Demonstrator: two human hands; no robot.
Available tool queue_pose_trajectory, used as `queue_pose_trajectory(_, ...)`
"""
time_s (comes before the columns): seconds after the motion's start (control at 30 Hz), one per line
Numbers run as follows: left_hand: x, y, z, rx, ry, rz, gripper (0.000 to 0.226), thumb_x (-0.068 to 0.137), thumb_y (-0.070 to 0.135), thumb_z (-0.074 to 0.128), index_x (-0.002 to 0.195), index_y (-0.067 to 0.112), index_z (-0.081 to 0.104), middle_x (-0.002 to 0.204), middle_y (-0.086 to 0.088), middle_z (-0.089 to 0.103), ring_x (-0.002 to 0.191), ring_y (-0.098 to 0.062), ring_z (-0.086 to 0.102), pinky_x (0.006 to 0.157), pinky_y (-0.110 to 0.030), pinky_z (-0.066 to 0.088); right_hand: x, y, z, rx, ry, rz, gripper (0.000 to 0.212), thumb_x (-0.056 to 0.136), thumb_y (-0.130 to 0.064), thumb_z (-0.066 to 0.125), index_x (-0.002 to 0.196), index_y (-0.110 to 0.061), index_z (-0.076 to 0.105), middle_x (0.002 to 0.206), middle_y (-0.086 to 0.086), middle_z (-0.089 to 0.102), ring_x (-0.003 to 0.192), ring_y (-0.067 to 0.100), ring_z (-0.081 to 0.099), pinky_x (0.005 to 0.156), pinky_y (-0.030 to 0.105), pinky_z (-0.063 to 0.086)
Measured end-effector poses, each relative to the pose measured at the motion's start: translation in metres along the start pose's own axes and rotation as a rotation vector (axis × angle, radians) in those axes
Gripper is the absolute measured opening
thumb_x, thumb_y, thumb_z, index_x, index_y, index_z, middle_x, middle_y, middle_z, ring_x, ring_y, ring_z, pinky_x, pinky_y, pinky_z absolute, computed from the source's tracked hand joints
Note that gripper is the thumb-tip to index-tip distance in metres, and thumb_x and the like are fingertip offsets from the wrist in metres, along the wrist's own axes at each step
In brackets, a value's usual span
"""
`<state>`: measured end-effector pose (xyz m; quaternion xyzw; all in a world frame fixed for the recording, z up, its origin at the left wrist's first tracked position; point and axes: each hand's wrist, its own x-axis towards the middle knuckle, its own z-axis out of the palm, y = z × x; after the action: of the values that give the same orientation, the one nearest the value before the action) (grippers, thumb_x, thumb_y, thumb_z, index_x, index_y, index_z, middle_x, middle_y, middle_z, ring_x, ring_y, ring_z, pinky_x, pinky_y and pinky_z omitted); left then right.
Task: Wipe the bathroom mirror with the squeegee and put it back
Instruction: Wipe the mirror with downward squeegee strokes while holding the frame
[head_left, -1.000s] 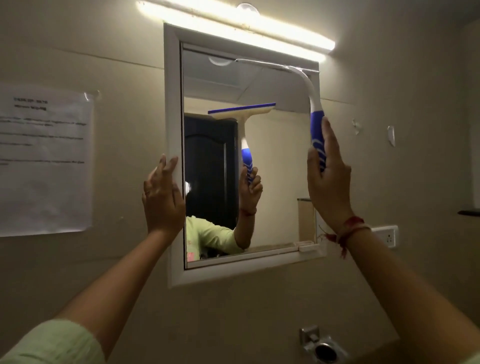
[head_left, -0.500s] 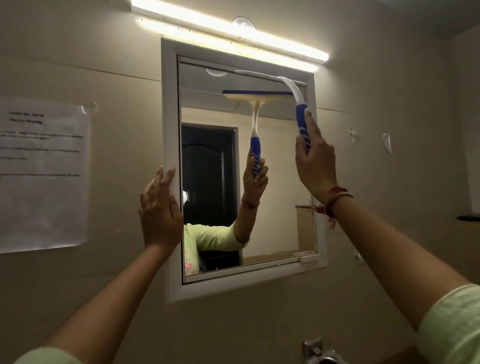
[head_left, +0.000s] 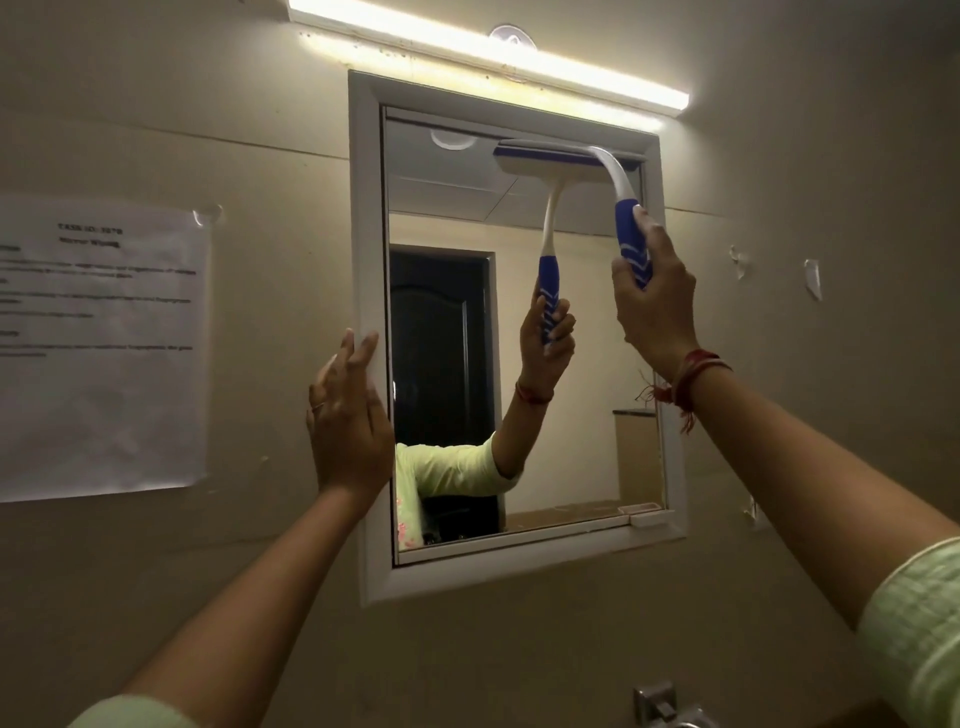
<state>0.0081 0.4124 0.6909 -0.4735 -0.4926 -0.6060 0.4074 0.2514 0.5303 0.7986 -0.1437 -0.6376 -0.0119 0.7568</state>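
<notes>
A white-framed bathroom mirror (head_left: 582, 364) hangs on the beige wall. My right hand (head_left: 652, 306) grips the blue handle of the white and blue squeegee (head_left: 618, 182). The squeegee's blade lies across the glass near the top right, just under the frame's upper edge. My left hand (head_left: 348, 415) rests with straight fingers on the mirror's left frame. The glass reflects the squeegee, my arm and a dark doorway.
A lit tube light (head_left: 488, 57) runs above the mirror, with a suction cup (head_left: 511, 36) on it. A printed paper sheet (head_left: 98, 348) is taped to the wall at the left. Small hooks (head_left: 813, 278) sit on the wall right of the mirror. A metal fitting (head_left: 662, 706) shows at the bottom.
My right hand has kept the squeegee blade at the top of the glass and brought it close under the upper frame. My left hand stays on the left frame.
</notes>
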Motion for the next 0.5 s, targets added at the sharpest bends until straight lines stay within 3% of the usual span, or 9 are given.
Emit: queue_pose_trajectory(0.5, -0.0004, -0.0004, 0.0011, -0.005, 0.012, 0.013, 0.045, 0.091, 0.012, 0.032, 0.134, 0.015, 0.042, 0.143, -0.012, 0.041, 0.129, -0.033, 0.037, 0.101, -0.045, 0.033, 0.0042, -0.0011, -0.0034, -0.002, 0.025, 0.05, 0.042, 0.095, -0.023, 0.044, 0.135, -0.011, 0.041, 0.132, 0.007, 0.054, 0.116, 0.02, 0.054, 0.089, 0.015, 0.04)
